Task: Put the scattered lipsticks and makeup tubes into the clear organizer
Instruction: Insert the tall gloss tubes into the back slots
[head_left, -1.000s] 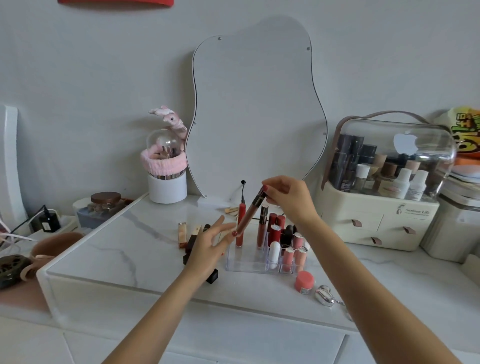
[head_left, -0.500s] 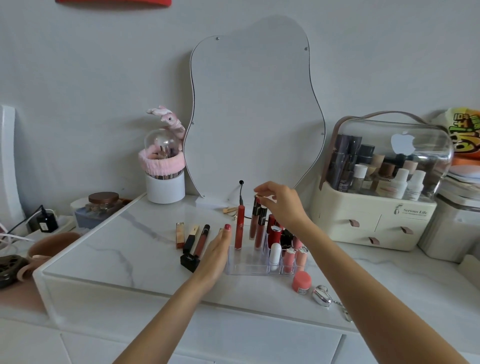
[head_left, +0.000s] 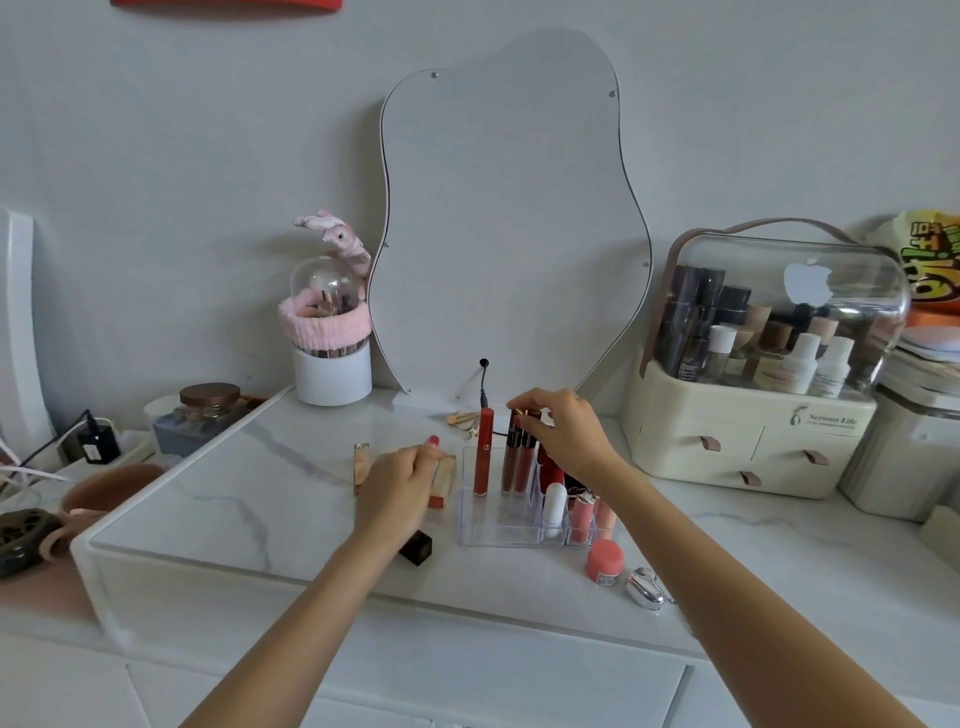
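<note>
Right hand (head_left: 563, 441) over clear organizer (head_left: 498, 535), fingertips pinching caps of two brown-red gloss tubes (head_left: 517, 460) standing upright inside; tall red tube (head_left: 483, 452) upright just left of them; left hand (head_left: 402, 486) curled on scattered lipsticks (head_left: 443, 483) on marble top (head_left: 234, 499); black lipstick (head_left: 417, 546) near wrist.

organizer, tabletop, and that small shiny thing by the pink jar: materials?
Organizer: clear rigid plastic, probably acrylic; the tubes and tabletop show through its walls, edges glint.
Tabletop: white with grey veins, glossy; looks like marble, could be a printed or glass-covered imitation.
Shiny thing: mirror-bright silver, so polished metal or chromed plastic; cannot tell which.
</note>
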